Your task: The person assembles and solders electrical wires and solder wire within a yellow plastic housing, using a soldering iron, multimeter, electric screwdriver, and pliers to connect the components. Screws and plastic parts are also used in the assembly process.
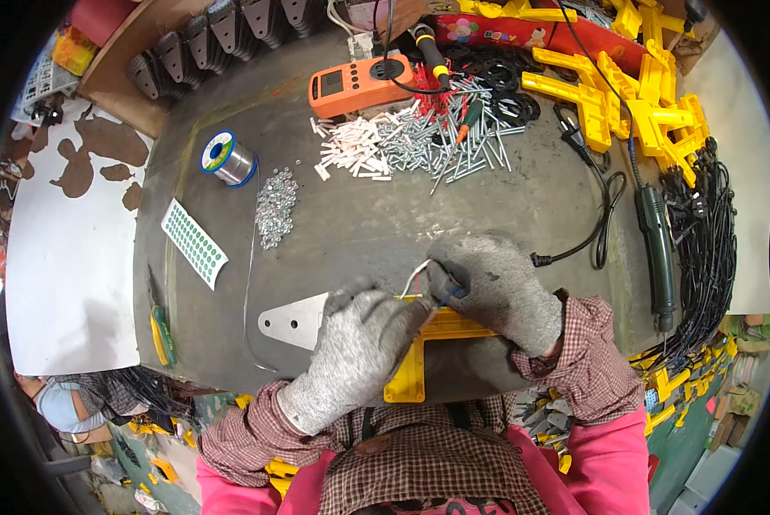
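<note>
Assembly workshop, cluttered grey bench [359,223], screw pile [454,142], solder spool [228,158] (silver wire), electric screwdriver [657,240], stacked yellow plastic parts [634,94]

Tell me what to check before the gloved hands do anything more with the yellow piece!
1. Yellow piece lies flat on the table: ok.
2. Left hand rests on the yellow piece: ok.
3. Right hand grips a small dark tool: ok, though what kind of tool, cannot tell.
4. White wire sticks up between the hands, its lower end hidden: cannot tell where it joins.
5. Metal plate lies beside the left hand, partly under it: ok.
6. Screw pile sits far back, away from the hands: ok.
</note>
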### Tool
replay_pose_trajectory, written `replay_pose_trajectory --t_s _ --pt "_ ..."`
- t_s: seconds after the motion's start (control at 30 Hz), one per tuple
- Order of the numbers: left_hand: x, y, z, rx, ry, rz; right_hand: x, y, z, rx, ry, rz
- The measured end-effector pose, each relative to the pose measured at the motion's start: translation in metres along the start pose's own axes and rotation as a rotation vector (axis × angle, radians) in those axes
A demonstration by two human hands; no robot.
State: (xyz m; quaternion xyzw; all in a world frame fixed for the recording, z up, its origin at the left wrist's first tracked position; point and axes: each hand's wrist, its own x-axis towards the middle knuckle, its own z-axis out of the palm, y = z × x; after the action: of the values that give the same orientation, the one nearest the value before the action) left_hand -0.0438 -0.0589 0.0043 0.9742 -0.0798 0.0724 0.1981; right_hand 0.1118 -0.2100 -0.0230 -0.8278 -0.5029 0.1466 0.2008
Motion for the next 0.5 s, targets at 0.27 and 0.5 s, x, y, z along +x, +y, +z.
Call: replay_pose_trajectory --t_s 0.27,0.5 --pt "-0.041 -0.018 -0.001 0.018 -0.001 0.05 0.062 0.076 -0.088 -0.156 0.406 -0.156" --pt "-0.04 -0.025 0.009 0.045 0.201 -0.006 0.083 0.085 -0.112 -0.446 0.173 -0.186"
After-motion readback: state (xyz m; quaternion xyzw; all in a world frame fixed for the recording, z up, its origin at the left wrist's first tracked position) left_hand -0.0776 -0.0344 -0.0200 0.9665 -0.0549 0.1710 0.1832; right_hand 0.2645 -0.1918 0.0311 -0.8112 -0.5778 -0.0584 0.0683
